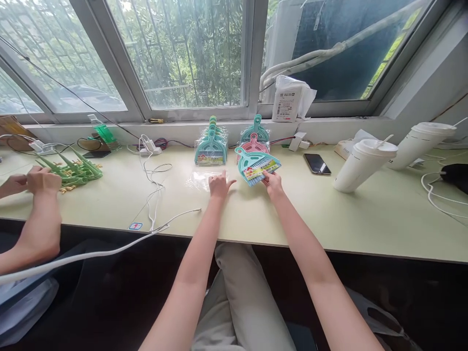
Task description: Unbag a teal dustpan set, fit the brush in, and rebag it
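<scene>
Nearest the camera, both forearms stretch forward over the lap onto a pale green tabletop (329,219). Left hand (219,185) lies flat, fingers spread and released, resting on a clear plastic bag (200,179). Right hand (272,183) pinches the near edge of a teal mini dustpan-and-brush set (256,165), which tilts up just right of the bag. At near left, another person's hands (34,181) sit by a pile of green plastic clips (75,170). White cables (155,187) run across the table left of the bag. Right of the set lies a phone (317,164), then two white lidded cups (365,163) with straws. Just beyond the hands, against the window ledge, stand two stacks of bagged dustpan sets (211,146), teal and pink. Farther back: a white parcel (290,100) on the sill, window glass, trees outside.
</scene>
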`<state>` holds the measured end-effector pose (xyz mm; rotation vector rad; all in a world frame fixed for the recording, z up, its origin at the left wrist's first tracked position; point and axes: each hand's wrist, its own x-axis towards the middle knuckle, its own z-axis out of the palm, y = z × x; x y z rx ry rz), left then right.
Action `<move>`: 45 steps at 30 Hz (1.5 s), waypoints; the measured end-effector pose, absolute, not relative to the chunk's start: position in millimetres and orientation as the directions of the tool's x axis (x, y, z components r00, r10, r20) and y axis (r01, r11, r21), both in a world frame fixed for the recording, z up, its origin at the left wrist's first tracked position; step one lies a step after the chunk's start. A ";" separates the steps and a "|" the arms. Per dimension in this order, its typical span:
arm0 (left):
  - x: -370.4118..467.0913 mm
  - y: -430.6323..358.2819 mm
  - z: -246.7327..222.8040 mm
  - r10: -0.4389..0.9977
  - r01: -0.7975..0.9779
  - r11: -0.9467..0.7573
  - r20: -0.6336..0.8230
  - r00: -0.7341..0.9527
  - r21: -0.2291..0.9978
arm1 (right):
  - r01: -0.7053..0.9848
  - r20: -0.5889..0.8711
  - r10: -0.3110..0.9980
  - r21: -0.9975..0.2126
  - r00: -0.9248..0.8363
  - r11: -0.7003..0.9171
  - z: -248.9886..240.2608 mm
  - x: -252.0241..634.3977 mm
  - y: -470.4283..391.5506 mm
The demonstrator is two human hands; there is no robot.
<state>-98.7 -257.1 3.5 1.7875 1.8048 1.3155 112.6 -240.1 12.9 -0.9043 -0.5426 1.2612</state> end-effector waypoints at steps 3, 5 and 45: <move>-99.8 -257.4 3.7 0.897 0.709 -0.185 0.412 -0.162 0.680 | -0.577 -0.137 0.956 -0.816 0.261 0.040 13.3 115.2 -239.7; -101.9 -258.8 5.4 0.872 0.762 -0.197 0.465 -0.151 0.617 | -0.574 -0.139 0.955 -0.818 0.261 0.037 13.5 116.2 -240.1; -118.3 -255.6 13.5 0.741 0.695 0.014 0.459 -0.490 0.719 | -0.279 -0.185 0.980 -0.939 -0.074 -0.199 35.7 134.9 -251.3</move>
